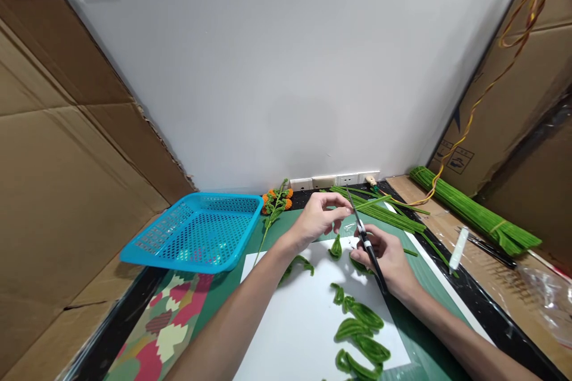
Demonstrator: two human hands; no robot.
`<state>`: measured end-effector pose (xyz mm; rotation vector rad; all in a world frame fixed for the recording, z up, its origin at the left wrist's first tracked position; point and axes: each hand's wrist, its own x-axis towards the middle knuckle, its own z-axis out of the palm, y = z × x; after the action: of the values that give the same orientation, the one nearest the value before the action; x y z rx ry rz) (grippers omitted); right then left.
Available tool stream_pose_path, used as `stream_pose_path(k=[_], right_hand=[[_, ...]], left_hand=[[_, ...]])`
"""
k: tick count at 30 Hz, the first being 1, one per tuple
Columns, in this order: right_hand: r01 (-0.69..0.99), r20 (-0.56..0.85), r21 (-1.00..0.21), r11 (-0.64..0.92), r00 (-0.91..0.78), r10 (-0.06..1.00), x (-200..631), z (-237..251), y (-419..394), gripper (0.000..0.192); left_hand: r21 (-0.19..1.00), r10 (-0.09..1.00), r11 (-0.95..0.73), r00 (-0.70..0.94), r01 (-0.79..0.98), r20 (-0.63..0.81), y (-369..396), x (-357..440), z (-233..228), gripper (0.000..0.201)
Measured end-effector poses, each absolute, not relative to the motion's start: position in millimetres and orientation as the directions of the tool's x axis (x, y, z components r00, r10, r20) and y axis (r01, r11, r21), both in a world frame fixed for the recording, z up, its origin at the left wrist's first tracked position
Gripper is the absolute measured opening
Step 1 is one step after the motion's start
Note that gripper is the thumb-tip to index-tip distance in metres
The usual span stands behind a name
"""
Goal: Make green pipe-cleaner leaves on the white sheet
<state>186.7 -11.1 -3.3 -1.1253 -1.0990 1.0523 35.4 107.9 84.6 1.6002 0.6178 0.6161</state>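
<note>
My right hand [388, 259] is wrapped round dark-handled scissors [367, 243], seen nearly edge-on, with the thin blades pointing up and away. Beside the blades, my left hand [324, 214] has its thumb and fingers pinched together; what is between them, if anything, is too small to tell. Just below the hands, a small green fuzzy bud-shaped piece [335, 247] lies on the white paper [290, 327]. Nearer to me are several green pipe-cleaner leaves [364, 314]. Another curled green piece [304, 262] is partly hidden by my left forearm.
A blue perforated basket [192, 262] stands at the left, next to an orange-flowered stem [277, 202]. Loose green pipe cleaners [388, 214] lie behind my right hand. A thick green bundle [473, 208], a white tube-like item [459, 248] and cardboard [513, 113] are at right.
</note>
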Motion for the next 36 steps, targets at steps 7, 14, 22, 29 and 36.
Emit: stream_pose_path(k=[7,14,22,29,36], right_hand=[[0.009,0.114,-0.993,0.115,0.217,0.969,190,6,-12,0.057],[-0.033,0.12,-0.992,0.126,0.138,0.983,187,12,-18,0.054],[-0.113,0.131,-0.983,0.147,0.139,0.982,191,4,-17,0.055],[-0.124,0.143,-0.979,0.163,0.158,0.977,190,2,-17,0.057],[-0.065,0.149,-0.985,0.161,0.165,0.975,190,3,-15,0.051]], left_hand=[[0.995,0.682,-0.098,0.729,0.024,0.049,110,33,87,0.014],[0.998,0.694,-0.055,0.719,0.027,0.019,110,34,87,0.017],[0.999,0.691,0.027,0.723,-0.021,-0.003,108,36,86,0.019],[0.998,0.715,0.024,0.699,-0.06,0.025,106,38,84,0.024],[0.995,0.731,0.048,0.682,-0.085,0.023,106,40,81,0.028]])
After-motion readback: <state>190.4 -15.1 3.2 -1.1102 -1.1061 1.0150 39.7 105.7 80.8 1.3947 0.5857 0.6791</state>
